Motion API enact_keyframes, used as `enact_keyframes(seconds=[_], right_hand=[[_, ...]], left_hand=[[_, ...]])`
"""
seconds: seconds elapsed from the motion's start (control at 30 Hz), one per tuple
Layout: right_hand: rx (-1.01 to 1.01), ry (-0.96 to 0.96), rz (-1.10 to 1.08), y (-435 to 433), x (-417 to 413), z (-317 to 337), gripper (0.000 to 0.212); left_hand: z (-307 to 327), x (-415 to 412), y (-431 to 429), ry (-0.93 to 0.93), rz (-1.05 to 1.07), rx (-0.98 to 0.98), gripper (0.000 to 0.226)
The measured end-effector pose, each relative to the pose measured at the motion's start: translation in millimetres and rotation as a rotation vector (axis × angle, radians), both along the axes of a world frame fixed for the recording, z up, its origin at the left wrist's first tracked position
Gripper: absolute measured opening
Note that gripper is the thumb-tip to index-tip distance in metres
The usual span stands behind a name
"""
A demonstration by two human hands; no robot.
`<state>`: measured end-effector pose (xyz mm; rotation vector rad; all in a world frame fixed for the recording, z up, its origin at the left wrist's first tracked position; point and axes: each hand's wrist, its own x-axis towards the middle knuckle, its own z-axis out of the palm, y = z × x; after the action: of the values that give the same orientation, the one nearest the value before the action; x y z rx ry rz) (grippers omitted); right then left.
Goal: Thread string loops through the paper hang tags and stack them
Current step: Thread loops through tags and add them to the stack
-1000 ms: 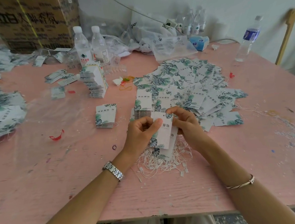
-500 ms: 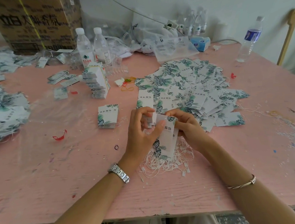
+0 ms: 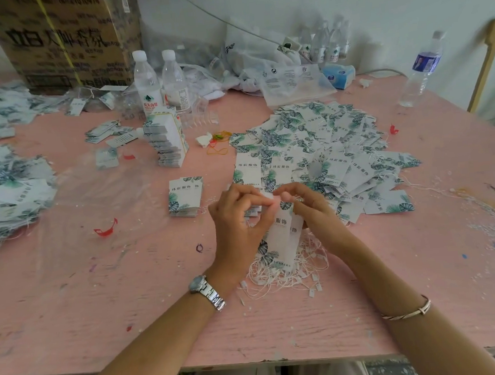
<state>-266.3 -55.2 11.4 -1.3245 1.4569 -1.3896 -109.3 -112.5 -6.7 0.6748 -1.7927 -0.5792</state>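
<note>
A white paper hang tag (image 3: 280, 238) with green leaf print hangs upright between my hands at the table's middle. My left hand (image 3: 237, 226) pinches its top edge with curled fingers. From the other side, my right hand (image 3: 310, 209) pinches the same top corner, fingertips meeting those of the left. Whether a string passes through the hole is too small to tell. Under the tag lies a tangle of white string loops (image 3: 288, 273). A big loose heap of tags (image 3: 320, 152) spreads behind my right hand. A small neat stack of tags (image 3: 185, 196) sits left of my left hand.
The pink table (image 3: 101, 302) carries a tall tag stack (image 3: 167, 143), more tag heaps (image 3: 6, 188) at far left, two water bottles (image 3: 159, 81), a cardboard box (image 3: 63, 39), plastic bags (image 3: 285, 77) and another bottle (image 3: 420, 70) at the back right. Clear plastic film (image 3: 93, 205) lies at left.
Both hands have risen slightly and drawn together at the tag's top edge; the left hand's fingers have shifted from the tag's face to pinching the top corner.
</note>
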Motion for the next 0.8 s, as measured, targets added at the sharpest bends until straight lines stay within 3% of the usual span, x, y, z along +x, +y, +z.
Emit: enact_keyframes(seconds=[0.1, 0.3, 0.47, 0.67, 0.8], right_hand=[[0.004, 0.076, -0.133, -3, -2, -3, 0.019], [0.015, 0.056, -0.142, -2, -6, -1, 0.029], [0.025, -0.134, -0.166, -4, -13, -3, 0.03], [-0.042, -0.435, -0.185, -7, -20, -1, 0.002], [-0.098, -0.473, -0.199, -8, -24, -4, 0.021]], left_hand=[[0, 1, 2, 0.053, -0.058, 0.014, 0.016], [0, 4, 2, 0.142, -0.189, 0.132, 0.01], [2, 5, 5, 0.179, -0.182, 0.179, 0.005], [4, 7, 5, 0.226, -0.174, 0.196, 0.007], [2, 7, 3, 0.216, -0.192, 0.184, 0.009]])
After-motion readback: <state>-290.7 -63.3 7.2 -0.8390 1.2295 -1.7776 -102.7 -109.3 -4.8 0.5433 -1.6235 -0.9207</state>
